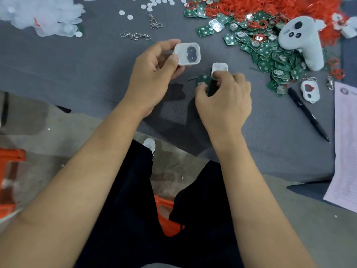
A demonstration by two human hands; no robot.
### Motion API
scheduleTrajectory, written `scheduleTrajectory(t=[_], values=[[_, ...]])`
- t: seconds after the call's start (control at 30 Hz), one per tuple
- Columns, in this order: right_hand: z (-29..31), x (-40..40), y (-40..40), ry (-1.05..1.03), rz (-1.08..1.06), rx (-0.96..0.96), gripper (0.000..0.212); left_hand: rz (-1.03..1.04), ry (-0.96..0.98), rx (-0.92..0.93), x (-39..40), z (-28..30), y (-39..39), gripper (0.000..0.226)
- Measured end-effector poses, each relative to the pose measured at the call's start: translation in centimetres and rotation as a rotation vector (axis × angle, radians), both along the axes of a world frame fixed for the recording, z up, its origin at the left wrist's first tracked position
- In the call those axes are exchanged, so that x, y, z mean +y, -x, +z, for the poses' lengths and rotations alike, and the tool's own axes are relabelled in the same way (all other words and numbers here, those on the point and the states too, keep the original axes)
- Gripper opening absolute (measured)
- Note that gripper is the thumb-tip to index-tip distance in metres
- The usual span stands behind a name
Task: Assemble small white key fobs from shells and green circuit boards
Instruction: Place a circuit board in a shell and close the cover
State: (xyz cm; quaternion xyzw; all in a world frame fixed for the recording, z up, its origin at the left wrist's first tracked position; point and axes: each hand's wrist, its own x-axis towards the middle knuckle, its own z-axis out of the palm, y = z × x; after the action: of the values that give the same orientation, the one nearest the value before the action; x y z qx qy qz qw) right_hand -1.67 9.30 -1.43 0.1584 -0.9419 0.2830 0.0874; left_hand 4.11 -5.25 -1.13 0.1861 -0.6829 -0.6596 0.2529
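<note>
Grey cloth-covered desk. White game controller lying on the pile at right, black pen near a printed paper sheet at the desk's right edge. Metal keychain clasps up top, clear plastic bags far left. Orange plastic stool on the floor.

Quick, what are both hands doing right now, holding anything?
Left hand: grips a white shell half, hollow side up.
Right hand: pinches a green circuit board and another white shell piece.
</note>
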Motion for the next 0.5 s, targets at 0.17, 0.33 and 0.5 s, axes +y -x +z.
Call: scheduleTrajectory(t=[0.17,0.33,0.5], values=[[-0.26,0.31,0.34,0.057,0.022,-0.008,0.031,-0.027,-0.01,-0.005,0.12,0.3,-0.21,0.03],[-0.03,0.64,-0.3,0.375,0.131,0.049,0.015,-0.06,0.013,-0.004,0.12,0.4,-0.36,0.03],[0.7,0.71,-0.44,0.654,0.175,0.025,0.016,-0.077,-0.008,0.008,0.26,0.24,-0.43,0.027]])
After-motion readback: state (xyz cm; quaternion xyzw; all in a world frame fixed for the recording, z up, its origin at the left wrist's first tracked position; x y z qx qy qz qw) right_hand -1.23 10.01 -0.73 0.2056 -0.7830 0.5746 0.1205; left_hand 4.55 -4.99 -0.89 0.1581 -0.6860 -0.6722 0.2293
